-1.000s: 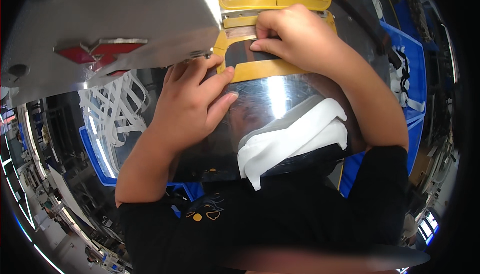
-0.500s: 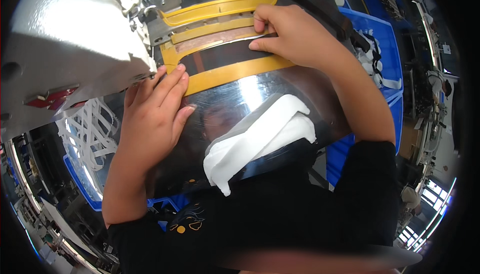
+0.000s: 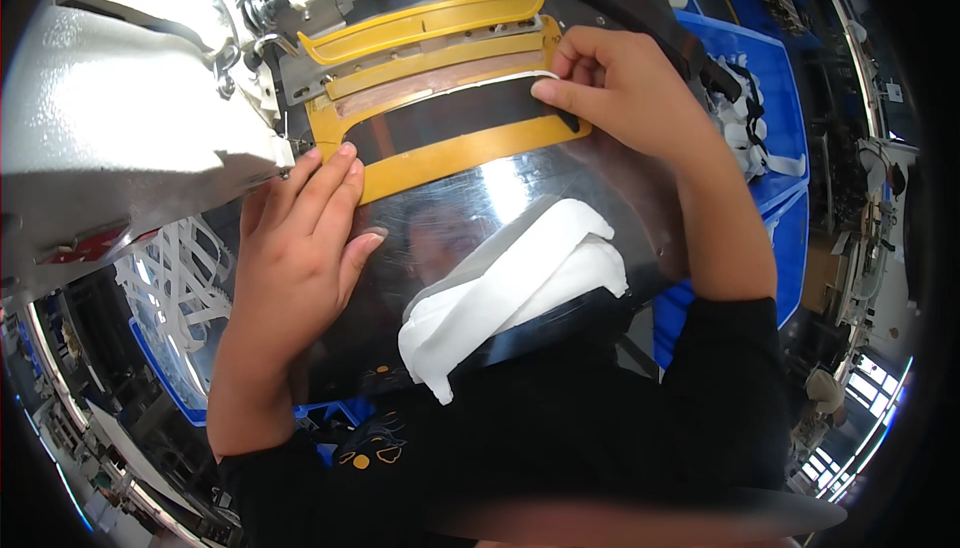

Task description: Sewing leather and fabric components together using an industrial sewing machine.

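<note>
yellow frame (image 3: 458, 161) on the shiny surface (image 3: 640, 198), ahead of the person, spanning between the two hands. long axis runs left to right, slanted, right end farther out. white strip (image 3: 490, 79) lies along the far edge of the frame's dark middle, about parallel to that axis.

left hand (image 3: 300, 248) is unclenched, fingers laid out, tips at the near-left corner of the frame, thumb apart on the surface side; not gripping anything. right hand (image 3: 632, 98) is at the strip's right end, thumb and bent forefinger close together there; looks like a pinch, but cannot tell if it's firm, contact is hidden.

key relation: strip runs leftward from the right fingertips, so right hand is nearer; left hand sits off its other end, near the machine (image 3: 130, 118).

white pieces (image 3: 510, 293) lie stacked nearer the body, apart from both hands. blue bin (image 3: 790, 138) off right.
</note>
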